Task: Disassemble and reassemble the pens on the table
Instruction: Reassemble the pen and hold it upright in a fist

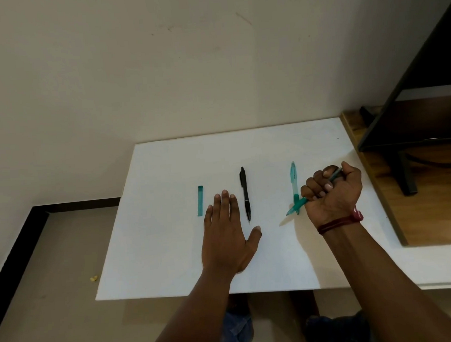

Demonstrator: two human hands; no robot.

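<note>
On the white table (pixel 171 253) a black pen (pixel 245 194) lies lengthwise near the middle. Left of it lies a short teal pen cap (pixel 200 201). A light teal pen (pixel 294 182) lies to the right, pointing away from me. My right hand (pixel 332 190) grips a second teal pen (pixel 298 206) in a fist, tip slanting down and left just above the table, crossing over the lying pen's near end. My left hand (pixel 229 236) rests flat on the table between the cap and the black pen, fingers straight.
A dark wooden stand (pixel 414 122) sits on a brown wooden surface (pixel 432 211) at the right. The wall rises behind the table. A small yellow scrap (pixel 93 278) lies on the floor at the left. My knees show below the table's near edge.
</note>
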